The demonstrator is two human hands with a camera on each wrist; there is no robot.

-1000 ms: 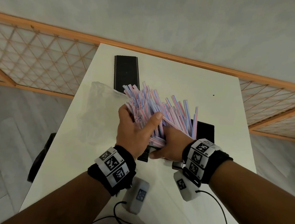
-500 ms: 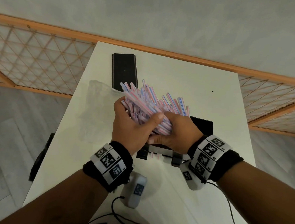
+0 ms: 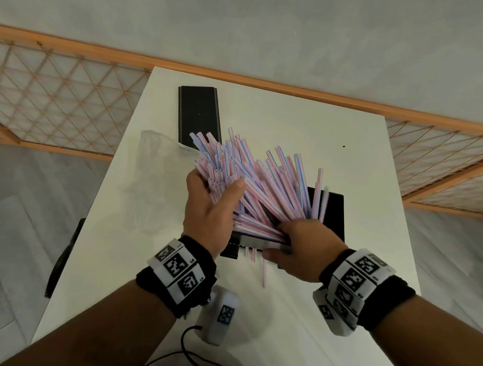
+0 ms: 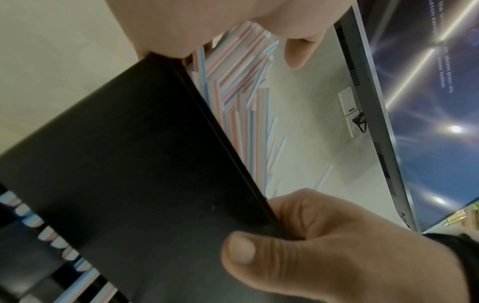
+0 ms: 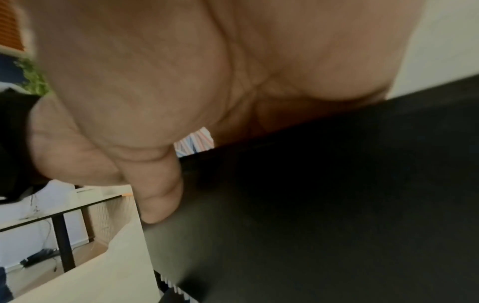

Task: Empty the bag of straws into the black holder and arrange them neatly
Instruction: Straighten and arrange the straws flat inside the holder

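Two hands work over a white table (image 3: 325, 319); at far left on its surface lies a clear plastic bag (image 3: 148, 175), crumpled and flat; beyond it, near the far edge, lies a black lid (image 3: 198, 113); the left hand (image 3: 209, 209) has thumb and fingers curled round the left part of a large fanned bundle of pink-and-blue striped straws (image 3: 263, 178), which lean up and away out of the black holder (image 3: 333, 213) at table centre; a few loose straws (image 3: 263, 271) lie on the table just in front of the holder; the right hand (image 3: 307, 248) grips the holder's near edge, thumb pressed on the front wall, fingers over the rim among the straw bases; the left wrist view confirms this pinch
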